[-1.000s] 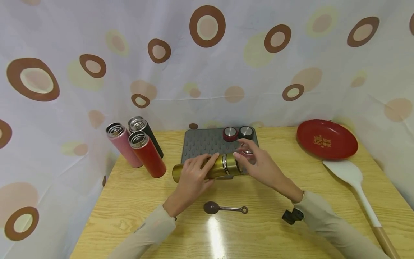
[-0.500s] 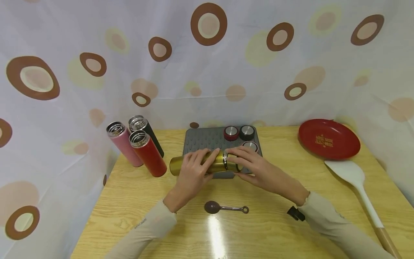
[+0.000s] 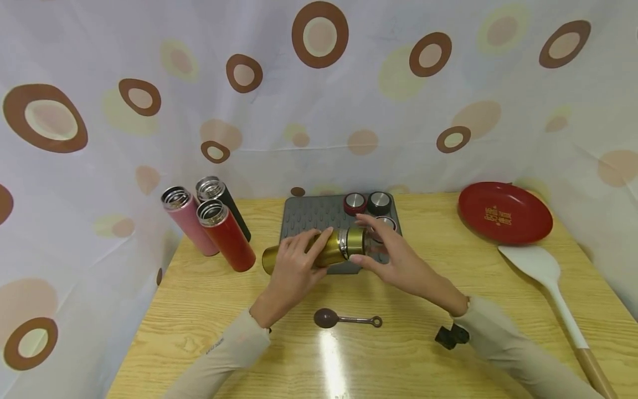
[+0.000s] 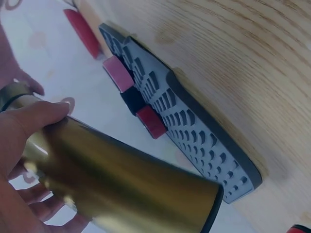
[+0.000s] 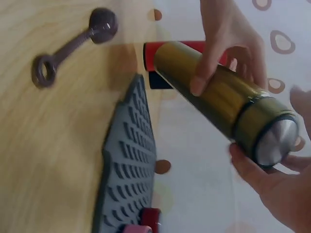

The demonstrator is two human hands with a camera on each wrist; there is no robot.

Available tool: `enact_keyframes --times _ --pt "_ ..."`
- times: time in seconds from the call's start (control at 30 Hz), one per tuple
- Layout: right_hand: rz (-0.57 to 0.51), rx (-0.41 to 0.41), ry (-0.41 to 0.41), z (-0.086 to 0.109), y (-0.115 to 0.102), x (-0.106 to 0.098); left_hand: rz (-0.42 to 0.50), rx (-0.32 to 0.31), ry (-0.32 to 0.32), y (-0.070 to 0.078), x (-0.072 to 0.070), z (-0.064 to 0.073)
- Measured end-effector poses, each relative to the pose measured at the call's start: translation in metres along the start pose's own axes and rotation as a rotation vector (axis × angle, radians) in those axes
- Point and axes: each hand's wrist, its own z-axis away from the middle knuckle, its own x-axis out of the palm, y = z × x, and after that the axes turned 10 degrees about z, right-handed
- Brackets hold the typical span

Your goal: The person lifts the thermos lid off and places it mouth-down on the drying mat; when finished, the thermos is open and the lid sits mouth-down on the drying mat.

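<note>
A gold thermos bottle (image 3: 334,250) lies nearly level in the air over the grey mat's front part, its capped end to the right. My left hand (image 3: 295,267) grips the bottle's body, fingers over the top. The gold lid (image 5: 265,131) with its silver disc is on the bottle. My right hand (image 3: 406,263) is spread around the lid end, thumb at the lid's lower edge and index finger raised away from it. In the left wrist view, the bottle's base points toward the lower right and the left thumb (image 4: 48,114) lies along its side.
Red (image 3: 229,241), pink (image 3: 191,224) and black (image 3: 234,208) bottles stand uncapped at left. Red (image 3: 354,204), black (image 3: 380,203) and pink-rimmed (image 3: 386,223) lids sit on the grey mat (image 3: 309,213). A brown spoon (image 3: 326,318), red plate (image 3: 518,216) and white spatula (image 3: 540,269) lie around.
Half a second ago my right fingers wrapped the lid; now they have spread off it to the right, much as a second ago. My left hand keeps its grip on the thermos bottle.
</note>
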Motion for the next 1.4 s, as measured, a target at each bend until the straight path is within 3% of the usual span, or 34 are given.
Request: enact_keyframes --times 0.17,0.3,0.4,0.47,0.6,0.7,0.93,1.03,1.1,1.2,1.27,1.4 --pt "-0.099 0.104 0.048 0.001 0.0 0.005 -0.001 0.01 0.005 0.001 -0.001 -0.002" --pt "-0.123 0.198 0.01 -0.001 -0.002 0.007 -0.024 0.027 0.0 0.001 0.0 -0.002" --pt "-0.102 0.202 0.006 -0.002 -0.005 0.009 0.008 0.002 -0.007 0.0 0.002 0.001" --pt "-0.008 0.118 0.033 -0.003 -0.005 0.01 0.041 -0.026 -0.013 -0.001 0.001 0.003" --pt "0.311 -0.179 0.123 -0.007 -0.003 0.01 0.088 -0.066 -0.004 -0.004 -0.003 0.004" --pt "0.408 -0.351 0.132 -0.012 -0.001 0.004 0.096 -0.07 0.006 -0.006 -0.006 0.004" --pt "0.48 -0.545 0.073 -0.018 0.003 -0.011 0.119 -0.062 0.013 -0.007 -0.016 0.003" --pt "0.589 -0.618 0.073 -0.018 0.001 -0.013 0.133 -0.062 -0.024 -0.01 -0.023 0.004" --pt "0.651 -0.653 0.082 -0.016 0.003 -0.02 0.181 -0.096 -0.06 -0.016 -0.03 0.008" --pt "0.697 -0.612 0.097 -0.01 0.014 -0.039 0.265 -0.189 -0.064 -0.024 -0.045 0.019" --pt "0.658 -0.51 0.097 -0.007 0.027 -0.052 0.305 -0.222 -0.02 -0.029 -0.053 0.026" --pt "0.522 -0.263 0.022 -0.007 0.048 -0.054 0.326 -0.195 0.072 -0.034 -0.066 0.029"
